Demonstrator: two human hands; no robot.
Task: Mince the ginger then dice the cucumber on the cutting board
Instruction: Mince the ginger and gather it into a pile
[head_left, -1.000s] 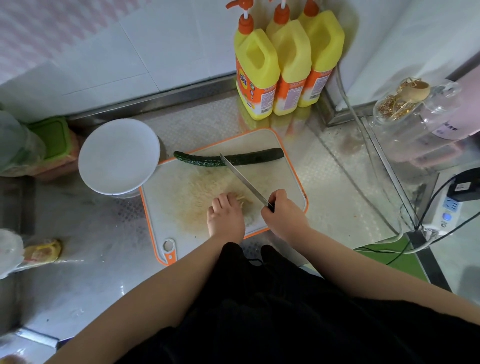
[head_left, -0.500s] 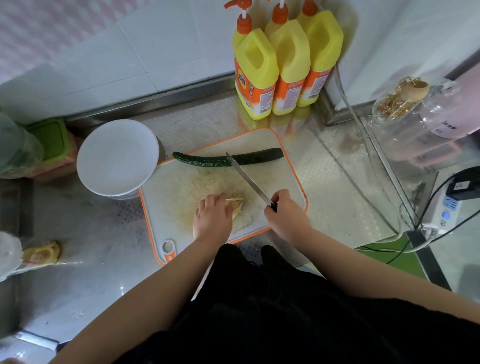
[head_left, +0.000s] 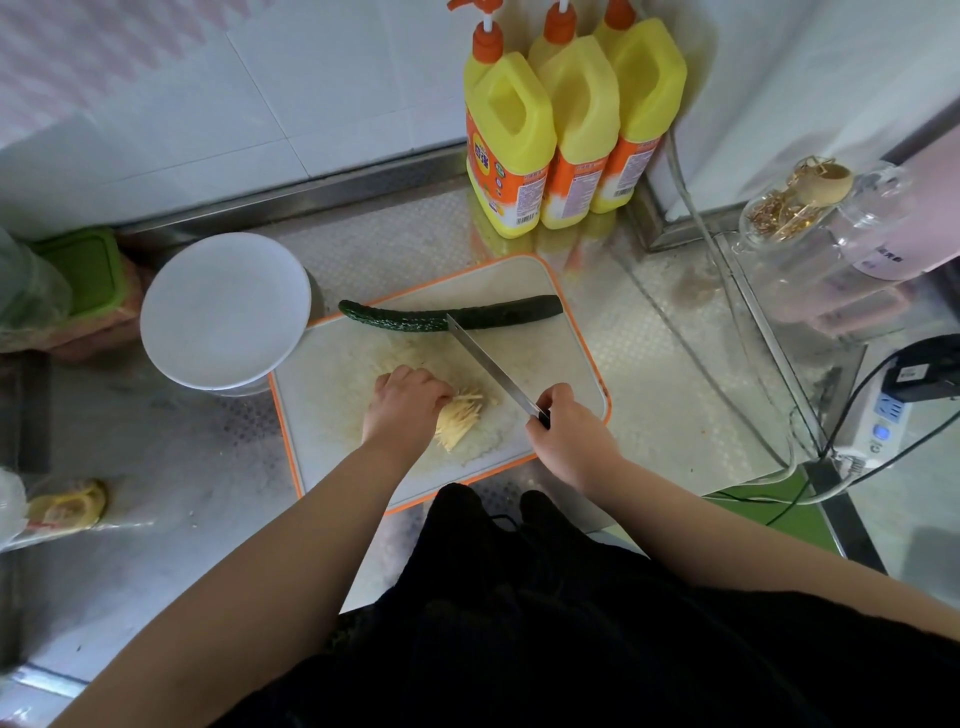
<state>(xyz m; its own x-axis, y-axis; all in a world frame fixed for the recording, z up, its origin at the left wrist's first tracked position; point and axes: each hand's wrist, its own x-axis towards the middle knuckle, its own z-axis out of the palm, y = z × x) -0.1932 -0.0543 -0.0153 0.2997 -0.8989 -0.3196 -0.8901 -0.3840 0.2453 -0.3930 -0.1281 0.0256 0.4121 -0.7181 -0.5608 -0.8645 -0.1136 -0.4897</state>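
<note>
Ginger (head_left: 460, 418) is lying in pale yellow matchsticks at the middle of the cutting board (head_left: 566, 358), and I am bunching it with my left hand (head_left: 402, 408), fingers curled over the near end of the pile so the strips are pointing toward the blade. My right hand (head_left: 569, 434) is gripping the handle of the knife (head_left: 491, 366), whose blade is running up and to the left, just right of the pile; I cannot tell whether its edge is touching the board. I judge the pile is being gathered tight so cross-cuts can turn the strips into mince. The cucumber (head_left: 452, 316) is lying whole along the board's upper edge, out of the blade's working area, waiting its turn.

At the left of the frame a white plate (head_left: 223, 312) is overlapping the board's corner, with nothing visible on it. Three yellow detergent bottles (head_left: 561, 124) are standing at the top center of the tabletop (head_left: 670, 374). At the upper right, a glass jar (head_left: 810, 218) is holding small golden bits I cannot identify.
</note>
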